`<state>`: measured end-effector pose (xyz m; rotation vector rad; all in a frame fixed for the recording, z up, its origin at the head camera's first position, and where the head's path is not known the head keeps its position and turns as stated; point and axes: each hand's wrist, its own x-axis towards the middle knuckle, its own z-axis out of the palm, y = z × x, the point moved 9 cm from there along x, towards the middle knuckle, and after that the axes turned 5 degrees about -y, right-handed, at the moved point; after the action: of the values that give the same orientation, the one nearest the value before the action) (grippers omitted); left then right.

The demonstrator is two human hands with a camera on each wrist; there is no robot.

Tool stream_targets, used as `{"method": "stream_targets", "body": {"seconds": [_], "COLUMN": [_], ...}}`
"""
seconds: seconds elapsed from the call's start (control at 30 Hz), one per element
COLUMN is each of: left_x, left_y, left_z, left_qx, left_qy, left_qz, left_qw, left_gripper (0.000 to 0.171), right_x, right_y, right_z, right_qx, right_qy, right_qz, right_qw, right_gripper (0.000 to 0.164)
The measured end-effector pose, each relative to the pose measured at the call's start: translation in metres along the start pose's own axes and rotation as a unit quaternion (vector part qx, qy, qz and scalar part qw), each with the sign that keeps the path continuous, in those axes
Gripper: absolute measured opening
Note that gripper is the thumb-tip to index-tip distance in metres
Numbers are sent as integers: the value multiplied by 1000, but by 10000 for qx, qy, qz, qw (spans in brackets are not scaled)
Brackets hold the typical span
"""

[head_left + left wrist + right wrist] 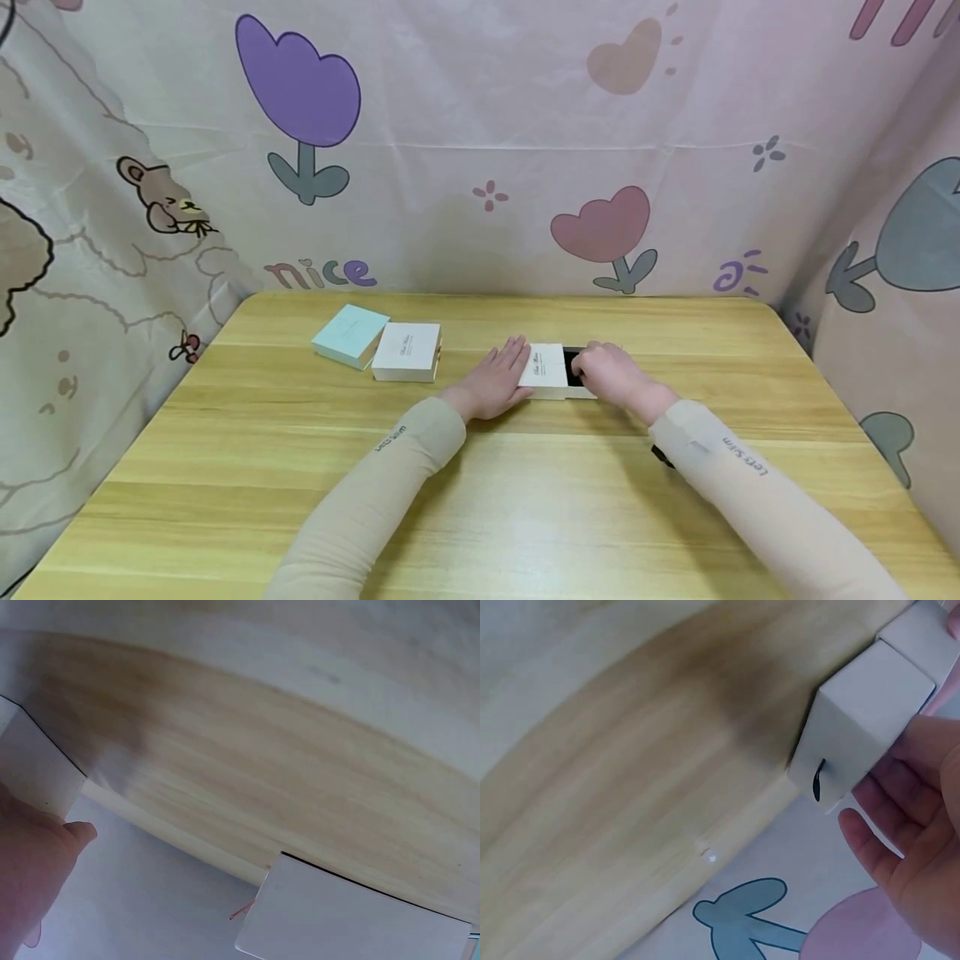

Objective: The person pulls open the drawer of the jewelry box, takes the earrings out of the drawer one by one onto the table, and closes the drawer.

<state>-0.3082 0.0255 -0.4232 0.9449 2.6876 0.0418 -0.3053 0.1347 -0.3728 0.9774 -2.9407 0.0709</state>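
A white drawer-style gift box (pixel 546 367) lies on the table with its tray (pixel 574 368) pulled out to the right, showing a black inside. Across the left part of the box's printed sleeve rests my left hand (pixel 491 385), fingers extended. My right hand (pixel 613 372) reaches over the tray, its fingertips down in the dark inside and hidden in the head view. In the right wrist view a black ribbon pull (pixel 818 781) hangs on the tray's end, and several bent fingers (pixel 870 847) pass behind the tray. Whether they pinch something is hidden.
Left of my hands stands another white box (pixel 406 350) with a ribbon on its right side. A mint-green box (pixel 351 333) sits against its left, turned at an angle. Behind the wooden table (pixel 510 508) hangs a printed cloth (pixel 450 125).
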Motion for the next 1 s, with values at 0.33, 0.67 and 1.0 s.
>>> {"method": "stream_targets", "body": {"seconds": [0.33, 0.67, 1.0], "left_x": [-2, 0, 1], "left_y": [-2, -3, -1], "left_z": [-2, 1, 1], "left_qx": [-64, -25, -82], "left_qy": [25, 16, -58], "left_qz": [7, 34, 2], "left_qw": [10000, 10000, 9999], "left_gripper": [71, 72, 71], "right_x": [-5, -21, -30], "right_y": [46, 95, 122], "right_z": [-40, -34, -11], "right_qx": [1158, 995, 812], "right_qy": [268, 440, 237], "right_qz": [991, 1687, 2076], "right_qw": [9880, 9796, 9745], "right_gripper": [15, 17, 14]}}
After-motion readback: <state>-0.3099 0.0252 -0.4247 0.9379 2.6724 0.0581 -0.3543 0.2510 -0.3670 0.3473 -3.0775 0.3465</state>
